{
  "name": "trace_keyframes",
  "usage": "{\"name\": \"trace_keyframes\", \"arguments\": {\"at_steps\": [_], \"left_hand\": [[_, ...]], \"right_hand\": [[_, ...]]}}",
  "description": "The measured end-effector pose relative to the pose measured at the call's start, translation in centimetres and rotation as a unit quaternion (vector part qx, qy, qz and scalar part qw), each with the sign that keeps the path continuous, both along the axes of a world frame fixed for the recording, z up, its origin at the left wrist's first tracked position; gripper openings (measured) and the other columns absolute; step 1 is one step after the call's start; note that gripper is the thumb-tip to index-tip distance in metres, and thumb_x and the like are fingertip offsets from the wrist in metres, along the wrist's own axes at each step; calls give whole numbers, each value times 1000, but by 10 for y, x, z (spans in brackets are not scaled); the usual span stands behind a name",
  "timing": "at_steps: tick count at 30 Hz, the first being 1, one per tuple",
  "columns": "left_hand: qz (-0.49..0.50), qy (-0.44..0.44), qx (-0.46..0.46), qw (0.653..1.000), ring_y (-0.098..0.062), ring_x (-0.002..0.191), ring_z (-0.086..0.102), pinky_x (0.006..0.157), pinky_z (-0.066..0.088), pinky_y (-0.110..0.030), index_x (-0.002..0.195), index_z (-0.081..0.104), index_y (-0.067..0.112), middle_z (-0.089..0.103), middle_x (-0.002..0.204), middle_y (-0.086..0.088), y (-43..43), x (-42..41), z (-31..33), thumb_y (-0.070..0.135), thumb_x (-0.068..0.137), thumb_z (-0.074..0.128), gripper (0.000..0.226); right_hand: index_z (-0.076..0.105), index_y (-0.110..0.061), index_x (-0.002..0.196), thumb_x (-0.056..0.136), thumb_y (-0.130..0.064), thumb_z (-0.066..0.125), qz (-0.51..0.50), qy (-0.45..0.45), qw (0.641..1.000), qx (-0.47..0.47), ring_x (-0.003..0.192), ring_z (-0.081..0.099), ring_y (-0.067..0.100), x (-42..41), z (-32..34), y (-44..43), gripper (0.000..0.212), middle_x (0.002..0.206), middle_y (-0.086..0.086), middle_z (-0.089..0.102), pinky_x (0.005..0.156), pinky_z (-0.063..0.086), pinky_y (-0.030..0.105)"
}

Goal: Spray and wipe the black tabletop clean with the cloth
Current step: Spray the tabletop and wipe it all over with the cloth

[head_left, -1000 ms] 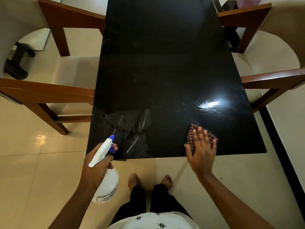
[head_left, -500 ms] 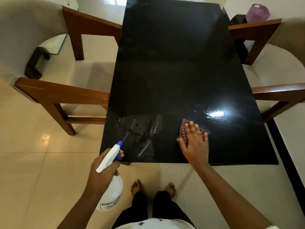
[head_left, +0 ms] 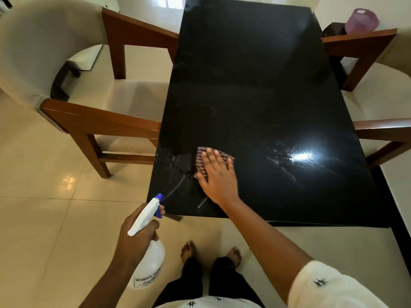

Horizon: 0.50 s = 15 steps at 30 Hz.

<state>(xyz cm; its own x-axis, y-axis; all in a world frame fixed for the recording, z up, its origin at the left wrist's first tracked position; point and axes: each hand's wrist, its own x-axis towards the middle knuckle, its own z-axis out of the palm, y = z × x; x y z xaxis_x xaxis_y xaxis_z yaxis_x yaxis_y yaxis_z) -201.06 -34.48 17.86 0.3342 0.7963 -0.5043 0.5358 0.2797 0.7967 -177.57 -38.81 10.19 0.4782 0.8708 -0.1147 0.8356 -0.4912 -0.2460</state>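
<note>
The black glossy tabletop (head_left: 255, 90) stretches away from me. My right hand (head_left: 216, 174) lies flat, fingers spread, pressing a checked cloth (head_left: 201, 161) onto the table's near left part. Wet streaks and droplets (head_left: 178, 165) show on the surface just left of the cloth. My left hand (head_left: 135, 236) grips a white spray bottle (head_left: 149, 263) with a blue nozzle (head_left: 159, 196), held over the floor off the table's near left corner and aimed at the table.
A wooden armchair with a pale seat (head_left: 104, 121) stands against the table's left side. Another armchair (head_left: 382, 127) is on the right. A purple container (head_left: 361, 21) sits far right. My bare feet (head_left: 209, 254) stand on cream floor tiles.
My right hand has slid the cloth leftward along the near part of the table, toward the wet streaks. The bottle stays in my left hand off the near left corner.
</note>
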Motion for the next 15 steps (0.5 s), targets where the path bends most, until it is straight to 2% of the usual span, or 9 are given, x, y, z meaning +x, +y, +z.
{"name": "trace_keyframes", "arguments": {"at_steps": [4, 7, 11, 15], "left_hand": [[8, -1, -13, 1000, -23, 64, 54, 54, 42, -20, 115, 46, 18, 56, 86, -20, 6, -8, -2, -3, 87, 60, 38], [9, 0, -16, 1000, -25, 65, 54, 55, 44, -23, 115, 48, 18, 56, 84, -19, 10, -16, -3, -4, 87, 59, 38], [8, 2, -5, 1000, -28, 63, 54, 47, 51, -18, 109, 52, 19, 58, 79, -12, 11, -23, -3, -10, 86, 56, 38], [9, 12, -2, 1000, -29, 64, 55, 56, 48, -26, 116, 52, 19, 59, 88, -16, 10, -24, -5, -9, 86, 57, 41]], "right_hand": [[23, -19, 151, 94, -54, 24, -106, -26, 994, 28, 146, 15, 17, -2, -4, -67, 67, 157, 3, 26, 117, 9, 47], [25, -18, 150, 94, -52, 28, -136, -22, 990, 25, 146, 18, 21, -27, -6, -63, 66, 156, 5, 28, 116, 8, 48], [22, -20, 150, 94, -49, 35, -24, 4, 999, 28, 147, 12, 18, -82, -5, -22, 64, 157, 2, 25, 117, 7, 49], [19, -21, 151, 95, -52, 32, 37, 9, 999, 13, 147, 11, 17, -99, -9, -12, 66, 158, -1, 21, 117, 7, 48]]}}
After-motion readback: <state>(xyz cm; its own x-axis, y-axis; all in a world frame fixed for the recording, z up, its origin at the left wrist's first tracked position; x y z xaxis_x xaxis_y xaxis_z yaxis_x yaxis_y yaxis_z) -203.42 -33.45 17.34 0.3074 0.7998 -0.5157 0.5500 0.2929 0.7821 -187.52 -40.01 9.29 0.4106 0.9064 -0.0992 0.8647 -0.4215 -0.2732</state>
